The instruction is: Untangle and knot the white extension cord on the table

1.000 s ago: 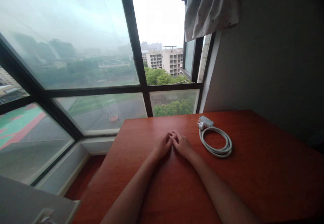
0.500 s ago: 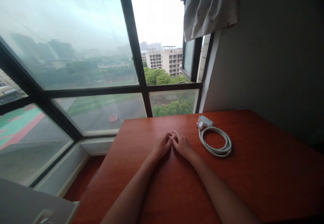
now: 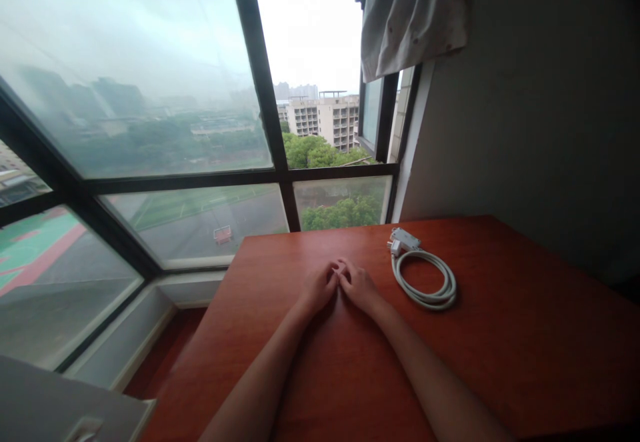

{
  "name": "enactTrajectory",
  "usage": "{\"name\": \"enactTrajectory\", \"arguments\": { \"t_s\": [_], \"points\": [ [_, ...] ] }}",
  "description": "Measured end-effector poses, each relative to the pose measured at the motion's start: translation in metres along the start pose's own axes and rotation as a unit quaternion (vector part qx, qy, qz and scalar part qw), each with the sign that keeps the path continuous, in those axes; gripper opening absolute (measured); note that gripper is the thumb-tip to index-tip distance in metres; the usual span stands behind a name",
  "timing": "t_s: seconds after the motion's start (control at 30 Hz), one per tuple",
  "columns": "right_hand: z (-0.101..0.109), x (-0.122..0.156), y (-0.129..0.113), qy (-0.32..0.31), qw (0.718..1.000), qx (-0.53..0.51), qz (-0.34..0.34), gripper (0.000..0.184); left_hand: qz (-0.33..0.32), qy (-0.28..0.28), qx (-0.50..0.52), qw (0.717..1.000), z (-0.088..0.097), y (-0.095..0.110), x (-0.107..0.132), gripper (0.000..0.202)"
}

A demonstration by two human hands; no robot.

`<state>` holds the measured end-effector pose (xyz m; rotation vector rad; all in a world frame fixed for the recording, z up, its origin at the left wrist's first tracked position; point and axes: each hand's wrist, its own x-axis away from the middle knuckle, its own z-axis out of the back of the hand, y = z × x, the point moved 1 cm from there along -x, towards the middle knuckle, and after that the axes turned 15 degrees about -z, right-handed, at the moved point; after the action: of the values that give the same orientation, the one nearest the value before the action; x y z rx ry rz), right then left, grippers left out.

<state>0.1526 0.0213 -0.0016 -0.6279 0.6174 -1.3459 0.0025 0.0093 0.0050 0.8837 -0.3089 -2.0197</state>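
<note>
My left hand (image 3: 319, 288) and my right hand (image 3: 359, 287) rest palm down on the red-brown wooden table (image 3: 525, 335). Their fingertips touch each other at the middle. The fingers lie loosely on the wood and hold nothing. A coiled white power cord (image 3: 425, 278) with a white plug block (image 3: 403, 240) at its far end lies on the table just right of my right hand, a short gap away.
A large window with dark frames (image 3: 280, 175) runs along the far and left sides of the table. A grey wall (image 3: 525, 95) stands at the right. A pale curtain (image 3: 413, 12) hangs bunched at the top. A grey surface (image 3: 65, 409) shows at the lower left.
</note>
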Motion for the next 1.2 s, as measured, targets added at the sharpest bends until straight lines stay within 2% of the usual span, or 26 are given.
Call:
{"name": "enactTrajectory", "arguments": {
  "t_s": [1.2],
  "points": [
    [0.0001, 0.0, 0.0001, 0.0, 1.0, -0.004, 0.002, 0.042, 0.003, -0.004, -0.009, 1.0, 0.0002, -0.0001, -0.0005, 0.022]
  ]
}}
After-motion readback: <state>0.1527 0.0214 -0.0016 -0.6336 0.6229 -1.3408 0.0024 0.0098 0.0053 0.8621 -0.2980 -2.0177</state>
